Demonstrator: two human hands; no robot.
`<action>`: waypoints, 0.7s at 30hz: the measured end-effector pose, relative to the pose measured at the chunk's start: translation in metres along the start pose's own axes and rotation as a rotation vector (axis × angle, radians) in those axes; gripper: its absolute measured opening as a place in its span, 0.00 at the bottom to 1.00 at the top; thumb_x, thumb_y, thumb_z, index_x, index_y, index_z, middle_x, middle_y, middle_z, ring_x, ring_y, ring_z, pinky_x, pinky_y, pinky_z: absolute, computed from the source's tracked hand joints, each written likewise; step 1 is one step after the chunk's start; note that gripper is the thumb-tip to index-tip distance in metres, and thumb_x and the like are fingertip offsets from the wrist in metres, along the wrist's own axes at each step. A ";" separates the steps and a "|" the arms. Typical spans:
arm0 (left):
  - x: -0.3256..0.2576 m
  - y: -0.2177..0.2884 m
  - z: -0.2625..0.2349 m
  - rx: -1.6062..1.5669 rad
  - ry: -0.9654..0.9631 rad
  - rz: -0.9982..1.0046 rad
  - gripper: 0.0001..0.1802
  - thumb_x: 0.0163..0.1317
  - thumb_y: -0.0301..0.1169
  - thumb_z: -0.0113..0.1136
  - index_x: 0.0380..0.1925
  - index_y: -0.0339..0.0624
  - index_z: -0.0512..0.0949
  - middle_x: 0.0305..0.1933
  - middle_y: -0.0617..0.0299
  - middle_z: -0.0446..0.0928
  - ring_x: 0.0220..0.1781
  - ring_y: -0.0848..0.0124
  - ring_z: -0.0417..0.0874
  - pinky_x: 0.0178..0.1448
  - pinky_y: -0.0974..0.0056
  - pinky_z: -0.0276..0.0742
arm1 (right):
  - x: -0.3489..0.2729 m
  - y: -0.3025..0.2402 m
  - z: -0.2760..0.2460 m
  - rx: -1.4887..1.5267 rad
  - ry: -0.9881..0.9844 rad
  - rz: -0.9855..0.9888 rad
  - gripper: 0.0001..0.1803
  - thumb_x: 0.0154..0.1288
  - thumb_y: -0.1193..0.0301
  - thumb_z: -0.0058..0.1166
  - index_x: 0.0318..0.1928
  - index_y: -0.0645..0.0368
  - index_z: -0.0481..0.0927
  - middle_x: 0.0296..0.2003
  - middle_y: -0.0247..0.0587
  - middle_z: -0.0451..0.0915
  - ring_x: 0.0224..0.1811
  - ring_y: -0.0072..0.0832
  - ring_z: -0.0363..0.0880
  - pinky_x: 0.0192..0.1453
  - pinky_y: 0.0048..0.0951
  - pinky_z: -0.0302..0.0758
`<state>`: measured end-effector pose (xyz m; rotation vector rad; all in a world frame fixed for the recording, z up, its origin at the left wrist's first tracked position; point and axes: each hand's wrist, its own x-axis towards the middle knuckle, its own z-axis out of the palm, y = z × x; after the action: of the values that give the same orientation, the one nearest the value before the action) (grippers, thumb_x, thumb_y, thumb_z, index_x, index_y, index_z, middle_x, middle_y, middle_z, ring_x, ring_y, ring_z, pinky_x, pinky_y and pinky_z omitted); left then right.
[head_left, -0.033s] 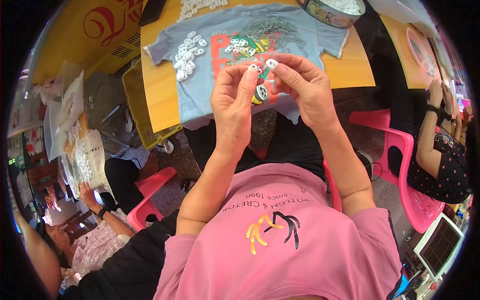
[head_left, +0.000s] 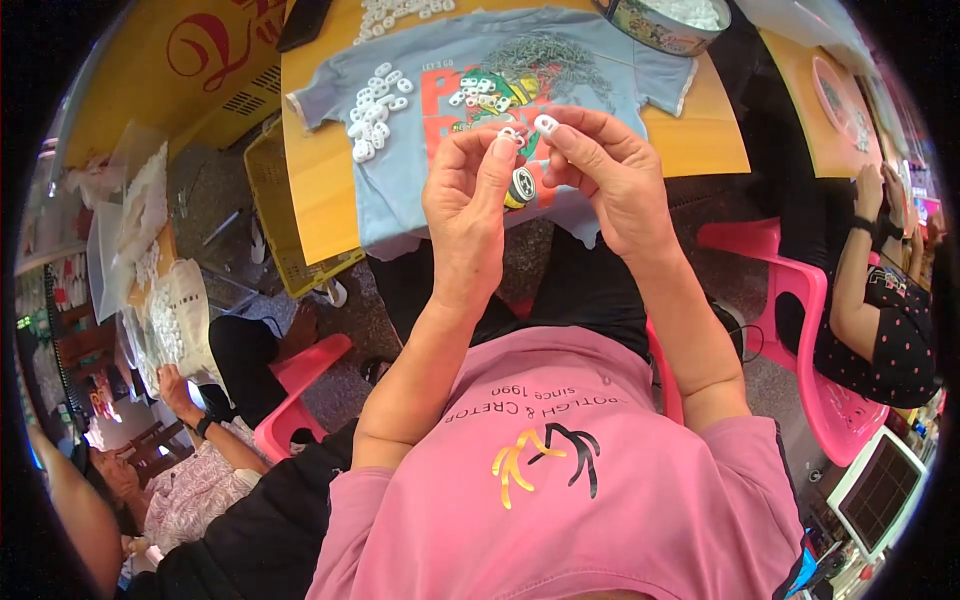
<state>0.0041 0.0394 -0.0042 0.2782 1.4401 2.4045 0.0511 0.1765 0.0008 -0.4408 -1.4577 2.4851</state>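
Above the near part of a blue-grey T-shirt (head_left: 400, 205), my two hands are close together. Between thumb and fingertips, my left hand (head_left: 468, 205) pinches a small white plastic piece (head_left: 511, 135), partly hidden by the fingers. A white oval plastic piece with a hole (head_left: 546, 124) is pinched in my right hand (head_left: 615, 185), just right of the left fingertips. On the shirt, a heap of white plastic pieces (head_left: 376, 112) lies to the left. Several more white pieces (head_left: 480, 95) sit on its printed front, beside a pile of small grey screw-like parts (head_left: 550, 65).
The shirt covers part of a yellow table (head_left: 715, 130). A round tin (head_left: 665, 25) of white pieces stands at its far right. More white pieces (head_left: 395, 15) lie at the far edge. Pink chairs (head_left: 820, 400) and other people (head_left: 865, 310) are on both sides.
The oval piece in my right hand has tilted slightly and its hole has shifted. My hands have otherwise barely moved.
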 end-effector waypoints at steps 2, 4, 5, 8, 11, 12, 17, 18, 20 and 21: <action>0.001 -0.004 0.001 0.025 0.020 0.011 0.07 0.69 0.28 0.55 0.43 0.37 0.75 0.46 0.57 0.80 0.49 0.72 0.80 0.55 0.67 0.75 | -0.001 -0.001 0.002 0.028 0.005 -0.008 0.13 0.68 0.73 0.56 0.50 0.66 0.80 0.32 0.34 0.81 0.30 0.16 0.78 0.39 0.22 0.82; 0.001 -0.004 0.004 0.040 0.024 0.013 0.07 0.69 0.28 0.56 0.44 0.37 0.75 0.46 0.57 0.81 0.48 0.74 0.80 0.54 0.68 0.75 | -0.001 0.000 0.004 0.057 0.010 -0.015 0.13 0.68 0.72 0.57 0.50 0.65 0.80 0.32 0.34 0.81 0.30 0.16 0.79 0.39 0.22 0.82; 0.001 -0.004 0.005 0.054 0.027 0.014 0.08 0.69 0.28 0.56 0.44 0.36 0.75 0.45 0.58 0.81 0.48 0.75 0.80 0.54 0.69 0.74 | -0.001 0.000 0.004 0.074 0.015 -0.027 0.12 0.66 0.72 0.59 0.48 0.64 0.80 0.32 0.34 0.82 0.30 0.15 0.79 0.33 0.19 0.79; 0.001 -0.004 0.006 0.050 0.021 0.010 0.08 0.68 0.28 0.57 0.44 0.36 0.75 0.45 0.58 0.81 0.47 0.76 0.79 0.53 0.70 0.74 | -0.001 0.000 0.006 0.079 0.036 -0.033 0.11 0.65 0.71 0.61 0.45 0.63 0.81 0.33 0.34 0.82 0.29 0.15 0.79 0.27 0.16 0.75; 0.001 -0.001 0.007 0.020 0.019 -0.004 0.08 0.68 0.28 0.57 0.44 0.36 0.76 0.45 0.59 0.81 0.46 0.77 0.79 0.53 0.70 0.74 | -0.001 0.001 0.010 0.071 0.059 -0.057 0.11 0.65 0.71 0.61 0.45 0.63 0.81 0.32 0.34 0.82 0.28 0.15 0.78 0.26 0.16 0.75; 0.001 -0.001 0.008 0.020 0.019 -0.004 0.08 0.68 0.28 0.57 0.44 0.36 0.76 0.45 0.59 0.81 0.46 0.77 0.79 0.53 0.70 0.74 | 0.000 0.001 0.010 0.075 0.068 -0.087 0.11 0.65 0.71 0.61 0.45 0.63 0.80 0.32 0.34 0.82 0.28 0.15 0.78 0.25 0.16 0.75; 0.001 -0.003 0.007 0.035 0.013 0.054 0.07 0.68 0.27 0.57 0.42 0.36 0.76 0.46 0.59 0.80 0.47 0.77 0.78 0.54 0.70 0.73 | -0.001 0.001 0.010 0.001 0.079 -0.087 0.11 0.66 0.72 0.59 0.46 0.63 0.80 0.32 0.34 0.81 0.30 0.15 0.78 0.33 0.19 0.79; 0.000 -0.003 0.008 0.034 0.015 0.055 0.07 0.68 0.27 0.57 0.42 0.36 0.76 0.46 0.59 0.80 0.47 0.77 0.78 0.54 0.70 0.73 | -0.001 0.002 0.010 -0.014 0.083 -0.111 0.10 0.66 0.73 0.59 0.46 0.63 0.80 0.31 0.33 0.81 0.30 0.16 0.78 0.33 0.19 0.79; -0.001 0.001 0.011 0.024 -0.011 0.062 0.06 0.68 0.26 0.57 0.40 0.37 0.73 0.45 0.62 0.75 0.40 0.82 0.75 0.42 0.74 0.73 | -0.001 0.001 0.011 -0.037 0.082 -0.137 0.10 0.66 0.73 0.59 0.46 0.63 0.80 0.31 0.34 0.81 0.29 0.16 0.78 0.33 0.19 0.78; -0.001 0.000 0.011 0.023 -0.008 0.064 0.06 0.68 0.26 0.57 0.40 0.37 0.73 0.45 0.62 0.75 0.40 0.82 0.75 0.42 0.74 0.73 | -0.001 0.001 0.011 -0.059 0.082 -0.165 0.10 0.66 0.73 0.59 0.46 0.63 0.80 0.30 0.34 0.81 0.29 0.16 0.78 0.33 0.20 0.78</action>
<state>0.0082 0.0476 0.0011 0.3431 1.4778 2.4354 0.0478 0.1668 0.0050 -0.4098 -1.4749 2.2750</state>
